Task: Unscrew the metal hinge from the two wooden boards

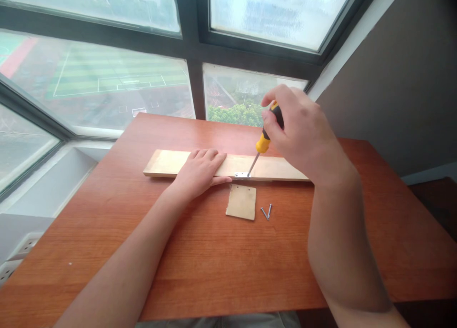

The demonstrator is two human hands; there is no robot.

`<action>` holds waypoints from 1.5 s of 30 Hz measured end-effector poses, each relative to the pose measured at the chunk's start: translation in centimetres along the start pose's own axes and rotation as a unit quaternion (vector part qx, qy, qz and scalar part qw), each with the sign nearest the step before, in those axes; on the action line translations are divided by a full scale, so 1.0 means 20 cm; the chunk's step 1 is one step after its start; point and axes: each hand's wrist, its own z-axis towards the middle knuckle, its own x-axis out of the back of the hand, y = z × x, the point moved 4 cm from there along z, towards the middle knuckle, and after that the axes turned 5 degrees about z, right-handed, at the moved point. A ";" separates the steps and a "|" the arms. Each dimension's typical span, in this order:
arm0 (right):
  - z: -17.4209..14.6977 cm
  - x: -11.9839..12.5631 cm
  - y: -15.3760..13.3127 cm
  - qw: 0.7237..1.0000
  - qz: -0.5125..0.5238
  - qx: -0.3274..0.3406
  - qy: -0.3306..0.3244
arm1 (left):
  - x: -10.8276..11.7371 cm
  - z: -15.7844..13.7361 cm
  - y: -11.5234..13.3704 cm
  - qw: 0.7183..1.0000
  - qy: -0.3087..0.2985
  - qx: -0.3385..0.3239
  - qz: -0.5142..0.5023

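A long pale wooden board (167, 163) lies across the table. My left hand (202, 168) rests flat on it with fingers stretched out, the thumb along its near edge. Just right of that thumb, a small metal hinge plate (242, 174) sits at the board's near edge. My right hand (300, 128) grips a yellow and black screwdriver (263, 142) by its handle. The screwdriver leans, its tip down at the plate's right part; whether a screw is under it I cannot tell. Nearer to me lie a thin square wooden piece (241, 202) with small holes and two screws (266, 212).
The reddish-brown wooden table (214, 271) carries everything. Beyond its far edge stand windows with dark frames (194, 47), and a grey wall (389, 80) rises at the right. Power sockets (26, 247) sit low at the left.
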 end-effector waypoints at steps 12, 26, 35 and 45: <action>-0.01 0.02 0.01 0.999 -0.006 -0.015 0.033 | 0.00 0.00 0.00 1.000 -0.002 -0.002 0.004; -0.02 0.04 -0.01 0.999 -0.004 -0.025 0.038 | 0.01 0.00 0.01 1.000 0.002 0.000 -0.009; -0.02 0.05 -0.01 0.998 -0.016 -0.033 0.041 | 0.00 -0.01 0.01 1.000 -0.002 -0.001 0.005; 0.01 -0.01 0.00 0.999 0.005 0.004 0.033 | -0.02 0.02 -0.04 1.000 0.003 0.012 0.018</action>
